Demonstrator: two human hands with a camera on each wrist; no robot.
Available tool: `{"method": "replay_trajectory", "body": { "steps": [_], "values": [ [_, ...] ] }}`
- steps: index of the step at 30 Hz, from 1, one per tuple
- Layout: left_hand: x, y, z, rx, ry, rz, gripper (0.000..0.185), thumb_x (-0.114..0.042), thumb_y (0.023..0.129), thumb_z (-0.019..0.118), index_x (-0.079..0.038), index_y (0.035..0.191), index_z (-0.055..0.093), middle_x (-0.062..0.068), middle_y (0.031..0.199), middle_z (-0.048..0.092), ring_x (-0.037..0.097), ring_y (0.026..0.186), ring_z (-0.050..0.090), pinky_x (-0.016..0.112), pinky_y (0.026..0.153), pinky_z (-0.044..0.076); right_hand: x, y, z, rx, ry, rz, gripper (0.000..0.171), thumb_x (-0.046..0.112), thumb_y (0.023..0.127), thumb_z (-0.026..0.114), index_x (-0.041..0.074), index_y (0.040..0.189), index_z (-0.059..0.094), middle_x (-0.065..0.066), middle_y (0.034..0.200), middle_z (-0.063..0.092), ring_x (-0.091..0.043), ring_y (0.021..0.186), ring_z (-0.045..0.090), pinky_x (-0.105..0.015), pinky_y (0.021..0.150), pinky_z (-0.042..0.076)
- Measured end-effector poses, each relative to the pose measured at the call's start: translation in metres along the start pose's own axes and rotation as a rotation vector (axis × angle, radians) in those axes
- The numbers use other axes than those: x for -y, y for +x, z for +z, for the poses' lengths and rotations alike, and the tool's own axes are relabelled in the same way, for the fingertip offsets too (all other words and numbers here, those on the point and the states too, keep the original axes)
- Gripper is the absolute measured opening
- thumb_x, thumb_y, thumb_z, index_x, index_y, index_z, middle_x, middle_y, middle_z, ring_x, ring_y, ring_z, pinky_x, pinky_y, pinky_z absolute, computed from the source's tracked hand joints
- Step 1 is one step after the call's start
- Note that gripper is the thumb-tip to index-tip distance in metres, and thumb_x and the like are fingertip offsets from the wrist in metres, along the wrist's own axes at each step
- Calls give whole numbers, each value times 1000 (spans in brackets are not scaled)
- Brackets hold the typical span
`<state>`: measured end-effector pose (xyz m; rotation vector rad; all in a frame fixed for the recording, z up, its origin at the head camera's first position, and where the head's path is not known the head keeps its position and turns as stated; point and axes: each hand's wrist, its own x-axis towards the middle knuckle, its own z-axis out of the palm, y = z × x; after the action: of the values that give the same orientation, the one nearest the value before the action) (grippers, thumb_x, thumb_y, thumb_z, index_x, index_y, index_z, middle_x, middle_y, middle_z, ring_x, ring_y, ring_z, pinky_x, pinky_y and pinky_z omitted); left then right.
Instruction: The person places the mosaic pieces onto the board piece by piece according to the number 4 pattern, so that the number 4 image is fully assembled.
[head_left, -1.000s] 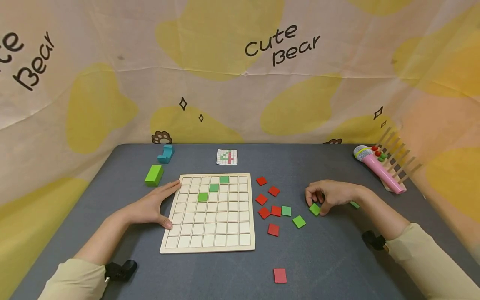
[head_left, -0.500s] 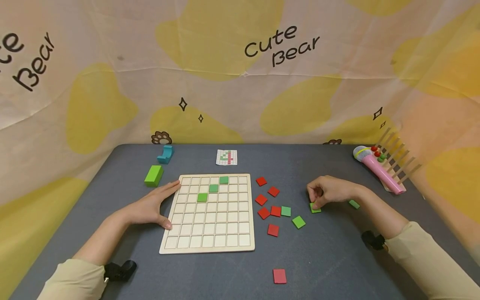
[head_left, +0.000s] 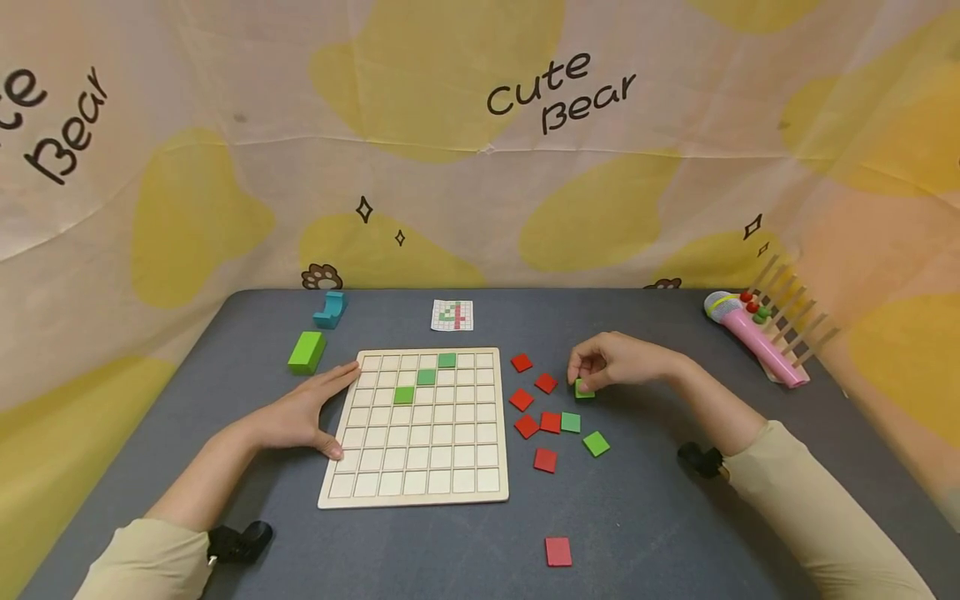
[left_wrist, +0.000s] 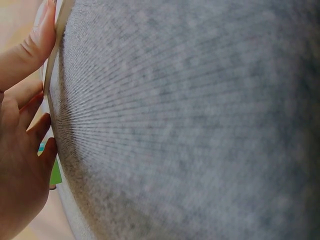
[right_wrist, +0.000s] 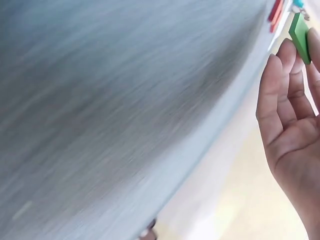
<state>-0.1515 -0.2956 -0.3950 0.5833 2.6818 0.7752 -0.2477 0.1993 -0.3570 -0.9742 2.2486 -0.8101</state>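
Green tile [head_left: 583, 392], right hand [head_left: 617, 360]; now nearer board [head_left: 420, 436]

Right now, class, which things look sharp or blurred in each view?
Head view: board crisp, evenly lit; left wrist view: tabletop soft and mottled; right wrist view: tabletop smeared into streaks, but the green tile in the right hand fairly clear.

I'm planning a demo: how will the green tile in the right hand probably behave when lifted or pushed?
The green tile is probably stiff: its edges look straight as the right hand pinches it. Being small and thin, it is likely light. Its flat shape suggests it would slide rather than roll.
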Motion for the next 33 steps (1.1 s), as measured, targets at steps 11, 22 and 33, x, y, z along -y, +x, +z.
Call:
{"method": "replay_trajectory", "body": {
  "steps": [11, 22, 33],
  "values": [
    [-1, 0, -1, 0, -7, 10, 125, -45, 59, 90, 1, 155, 25, 24, 164, 17, 52, 148, 18, 73, 110, 20, 42, 52, 4, -86, 15, -50, 13, 15, 89, 72, 10, 101, 71, 0, 82, 67, -22, 78, 62, -27, 71, 50],
    [2, 1, -1, -9, 1, 4, 126, -47, 59, 90, 0, 155, 25, 23, 164, 18, 51, 148, 18, 72, 110, 21, 74, 96, 18, -139, 38, -122, 19, 15, 93, 66, 6, 110, 71, -2, 91, 68, -21, 84, 62, -28, 78, 51],
    [3, 2, 0, -9, -3, 9, 126, -46, 59, 90, 1, 155, 25, 24, 164, 18, 52, 148, 17, 73, 110, 21, 99, 135, 37, -187, 58, -136, 19, 15, 90, 71, 7, 107, 74, -2, 91, 71, -12, 82, 64, -23, 77, 52]
  ]
}}
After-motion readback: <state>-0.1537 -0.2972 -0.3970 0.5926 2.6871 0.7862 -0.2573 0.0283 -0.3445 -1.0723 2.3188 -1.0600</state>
